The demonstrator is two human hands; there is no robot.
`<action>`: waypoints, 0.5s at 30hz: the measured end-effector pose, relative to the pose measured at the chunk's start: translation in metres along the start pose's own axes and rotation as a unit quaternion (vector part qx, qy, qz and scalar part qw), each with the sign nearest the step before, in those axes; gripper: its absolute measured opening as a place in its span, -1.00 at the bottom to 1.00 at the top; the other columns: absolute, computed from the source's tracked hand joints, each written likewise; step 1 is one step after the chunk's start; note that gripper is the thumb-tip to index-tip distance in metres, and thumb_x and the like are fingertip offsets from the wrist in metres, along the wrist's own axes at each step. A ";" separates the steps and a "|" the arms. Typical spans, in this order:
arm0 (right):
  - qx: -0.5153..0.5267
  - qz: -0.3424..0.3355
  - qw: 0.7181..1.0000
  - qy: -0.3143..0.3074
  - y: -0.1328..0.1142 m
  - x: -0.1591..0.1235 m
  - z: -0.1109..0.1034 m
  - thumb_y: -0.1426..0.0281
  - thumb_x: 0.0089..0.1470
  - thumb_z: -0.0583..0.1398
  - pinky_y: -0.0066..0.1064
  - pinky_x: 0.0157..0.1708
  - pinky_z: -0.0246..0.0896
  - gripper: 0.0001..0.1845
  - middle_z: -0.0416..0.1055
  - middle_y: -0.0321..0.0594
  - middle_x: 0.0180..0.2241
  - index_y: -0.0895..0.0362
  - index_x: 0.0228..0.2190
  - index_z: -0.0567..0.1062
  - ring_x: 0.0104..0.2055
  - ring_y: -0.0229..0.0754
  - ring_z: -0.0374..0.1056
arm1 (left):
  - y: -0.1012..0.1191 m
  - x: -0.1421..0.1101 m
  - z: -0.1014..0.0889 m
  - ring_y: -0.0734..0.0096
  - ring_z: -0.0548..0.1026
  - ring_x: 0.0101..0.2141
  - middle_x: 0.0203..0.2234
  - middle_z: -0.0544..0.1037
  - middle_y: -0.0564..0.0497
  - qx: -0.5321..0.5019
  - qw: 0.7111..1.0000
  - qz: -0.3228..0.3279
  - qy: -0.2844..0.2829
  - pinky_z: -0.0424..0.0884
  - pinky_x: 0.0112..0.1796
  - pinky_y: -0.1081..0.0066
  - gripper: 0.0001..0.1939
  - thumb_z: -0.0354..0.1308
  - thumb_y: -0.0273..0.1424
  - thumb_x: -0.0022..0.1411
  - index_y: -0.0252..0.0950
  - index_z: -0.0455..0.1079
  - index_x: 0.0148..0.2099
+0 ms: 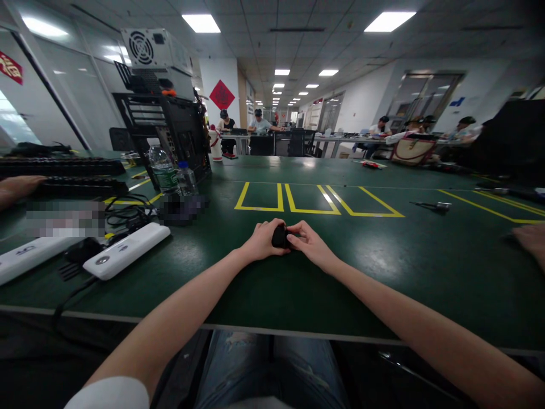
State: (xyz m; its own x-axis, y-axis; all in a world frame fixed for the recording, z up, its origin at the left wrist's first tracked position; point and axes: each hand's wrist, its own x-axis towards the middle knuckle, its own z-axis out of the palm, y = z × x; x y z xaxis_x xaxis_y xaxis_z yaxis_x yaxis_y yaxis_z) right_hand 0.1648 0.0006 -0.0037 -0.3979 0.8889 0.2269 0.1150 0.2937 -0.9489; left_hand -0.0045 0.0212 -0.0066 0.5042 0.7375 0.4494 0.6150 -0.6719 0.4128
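Between my two hands, low over the green table [272, 295], is a small black rounded object [280, 237] whose kind I cannot make out. My left hand [264, 240] is closed around its left side and rim. From the right, the thumb and fingertips of my right hand [310, 241] pinch at its edge. Part of the object is hidden behind my fingers. Just beyond my hands, yellow tape outlines [259, 208] are stuck on the tabletop.
At left stand a white power strip [128, 250], black cables, water bottles [164, 170] and an open black computer case [170, 130]. A screwdriver-like tool [432, 205] lies at right. Other people's hands [532, 241] show at both edges; several people sit farther back.
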 end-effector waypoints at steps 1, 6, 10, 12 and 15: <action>-0.004 -0.004 1.000 0.010 0.002 0.001 0.001 0.30 -0.03 0.09 -0.23 -0.15 0.21 -0.79 0.26 -0.24 -0.23 0.08 -0.30 0.24 -0.15 -0.19 0.25 | 0.000 0.000 0.000 0.19 0.33 -0.22 -0.22 0.34 0.00 0.002 1.000 -0.003 0.000 0.14 -0.19 0.24 -0.38 0.22 -0.20 -0.19 -0.21 0.07 -0.07; -0.027 0.010 0.999 0.029 0.009 0.003 0.001 0.30 -0.04 0.09 -0.21 -0.10 0.15 -0.68 0.24 -0.19 -0.17 0.10 -0.20 0.23 -0.09 -0.17 0.20 | 0.002 0.000 -0.001 0.18 0.33 -0.21 -0.21 0.34 0.00 0.001 1.000 -0.012 -0.008 0.13 -0.18 0.23 -0.39 0.22 -0.20 -0.18 -0.20 0.08 -0.07; -0.037 0.013 0.999 0.008 0.008 0.003 -0.001 0.28 -0.02 0.06 -0.19 -0.10 0.14 -0.66 0.23 -0.19 -0.13 0.08 -0.15 0.24 -0.11 -0.17 0.21 | 0.000 0.000 0.000 0.18 0.32 -0.19 -0.21 0.34 0.00 -0.011 1.000 -0.008 -0.011 0.13 -0.17 0.22 -0.39 0.22 -0.20 -0.18 -0.20 0.09 -0.07; -0.030 0.012 0.999 -0.002 0.006 0.002 -0.002 0.29 -0.02 0.07 -0.19 -0.10 0.14 -0.68 0.25 -0.20 -0.15 0.09 -0.18 0.25 -0.13 -0.17 0.23 | -0.001 0.000 0.000 0.18 0.32 -0.19 -0.22 0.34 0.00 -0.012 1.000 -0.006 -0.007 0.13 -0.17 0.22 -0.39 0.22 -0.20 -0.18 -0.20 0.09 -0.07; 0.001 -0.005 1.000 -0.023 0.002 0.000 -0.002 0.34 -0.07 0.13 -0.24 -0.09 0.13 -0.69 0.27 -0.21 -0.19 0.09 -0.22 0.25 -0.11 -0.19 0.23 | -0.001 0.000 0.001 0.18 0.32 -0.20 -0.22 0.34 0.00 -0.008 1.000 -0.005 -0.002 0.14 -0.18 0.22 -0.39 0.22 -0.21 -0.17 -0.21 0.09 -0.07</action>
State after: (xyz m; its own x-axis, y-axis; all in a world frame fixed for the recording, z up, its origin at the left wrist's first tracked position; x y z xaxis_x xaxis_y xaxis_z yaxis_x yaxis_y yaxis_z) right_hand 0.1664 0.0023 -0.0055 -0.4409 0.8686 0.2262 0.1097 0.3022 -0.9469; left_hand -0.0044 0.0217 -0.0076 0.5001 0.7443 0.4427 0.6107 -0.6656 0.4290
